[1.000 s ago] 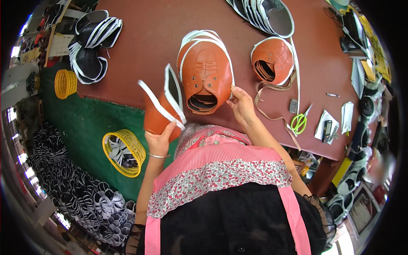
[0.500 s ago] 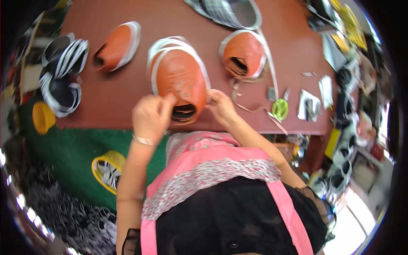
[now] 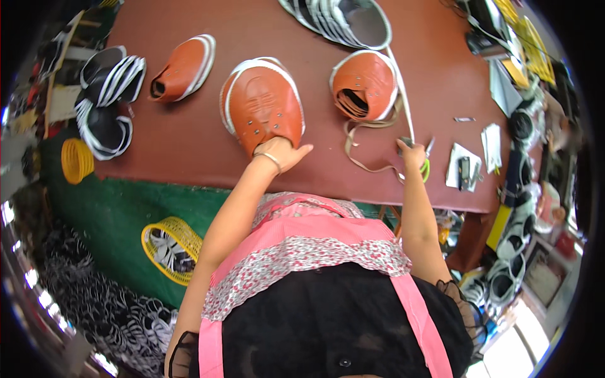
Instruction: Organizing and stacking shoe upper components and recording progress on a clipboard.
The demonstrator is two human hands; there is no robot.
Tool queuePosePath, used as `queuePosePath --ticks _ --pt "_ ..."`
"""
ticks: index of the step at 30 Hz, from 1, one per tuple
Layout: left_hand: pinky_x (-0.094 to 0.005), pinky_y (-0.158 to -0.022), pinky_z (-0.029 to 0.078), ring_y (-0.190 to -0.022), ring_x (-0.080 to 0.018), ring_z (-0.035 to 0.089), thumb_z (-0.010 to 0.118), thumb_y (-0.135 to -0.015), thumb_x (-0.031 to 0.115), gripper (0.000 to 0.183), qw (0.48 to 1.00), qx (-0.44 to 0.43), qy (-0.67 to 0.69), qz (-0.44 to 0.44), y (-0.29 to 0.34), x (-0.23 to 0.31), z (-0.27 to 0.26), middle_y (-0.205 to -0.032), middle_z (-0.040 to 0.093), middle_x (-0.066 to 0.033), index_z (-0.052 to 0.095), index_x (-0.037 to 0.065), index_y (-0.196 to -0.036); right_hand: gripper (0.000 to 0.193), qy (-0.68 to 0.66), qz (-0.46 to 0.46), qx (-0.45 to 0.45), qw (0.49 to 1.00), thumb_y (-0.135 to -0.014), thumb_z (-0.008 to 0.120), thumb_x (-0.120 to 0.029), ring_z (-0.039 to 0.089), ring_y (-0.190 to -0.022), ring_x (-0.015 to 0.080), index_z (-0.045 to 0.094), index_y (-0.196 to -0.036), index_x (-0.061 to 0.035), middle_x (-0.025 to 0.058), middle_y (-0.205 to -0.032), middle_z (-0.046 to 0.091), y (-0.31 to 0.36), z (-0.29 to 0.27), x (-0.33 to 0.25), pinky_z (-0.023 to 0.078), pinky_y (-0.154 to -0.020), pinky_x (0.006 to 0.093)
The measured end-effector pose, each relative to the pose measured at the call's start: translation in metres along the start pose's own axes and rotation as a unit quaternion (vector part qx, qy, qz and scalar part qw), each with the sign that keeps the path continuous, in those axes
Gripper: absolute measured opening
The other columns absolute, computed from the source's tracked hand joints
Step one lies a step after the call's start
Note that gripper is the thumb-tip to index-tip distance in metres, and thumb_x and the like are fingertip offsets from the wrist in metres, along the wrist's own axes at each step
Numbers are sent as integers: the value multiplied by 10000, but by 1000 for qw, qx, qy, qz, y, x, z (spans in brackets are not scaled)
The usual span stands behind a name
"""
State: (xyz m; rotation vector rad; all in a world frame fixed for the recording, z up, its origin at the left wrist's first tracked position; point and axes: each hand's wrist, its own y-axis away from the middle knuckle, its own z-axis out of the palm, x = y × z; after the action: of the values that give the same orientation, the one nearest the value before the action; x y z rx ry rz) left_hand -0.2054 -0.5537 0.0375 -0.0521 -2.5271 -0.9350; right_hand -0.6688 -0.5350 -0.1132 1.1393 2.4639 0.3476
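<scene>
An orange shoe upper (image 3: 262, 94) with white edging lies in the middle of the brown table, over at least one more white-edged layer. The fingers of my left hand (image 3: 280, 153) go into its ankle opening and are hidden there. Its thumb sticks out to the right, outside the upper. Further right, my right hand (image 3: 413, 155) closes its fingers on a small dark grey block (image 3: 404, 144). Scissors with green handles (image 3: 425, 169) lie partly behind that hand. Beside them a tan strip (image 3: 372, 169) curls across the table.
More orange uppers lie at the left (image 3: 183, 69) and right (image 3: 362, 82). Stacked black-and-white uppers (image 3: 113, 82) rest at the left edge and others (image 3: 353, 22) at the far side. White papers (image 3: 457, 157) lie at right. A yellow basket (image 3: 183, 239) stands below the table.
My left hand has moved right, its fingers now inside the upper's opening. My right hand has left the upper's side and reached right to the small grey block.
</scene>
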Motion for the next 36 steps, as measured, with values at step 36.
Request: queuePosePath --ticks 36 --pt "-482 -839 580 -856 -368 734 554 -919 442 475 991 -54 -17 120 50 -50 44 -939 745 -211 794 32 -905 294 -10 -637 -226 737 -851 745 -288 686 -1053 375 702 -1030 -58 202 -1082 723 229 95 -341 555 -840 513"
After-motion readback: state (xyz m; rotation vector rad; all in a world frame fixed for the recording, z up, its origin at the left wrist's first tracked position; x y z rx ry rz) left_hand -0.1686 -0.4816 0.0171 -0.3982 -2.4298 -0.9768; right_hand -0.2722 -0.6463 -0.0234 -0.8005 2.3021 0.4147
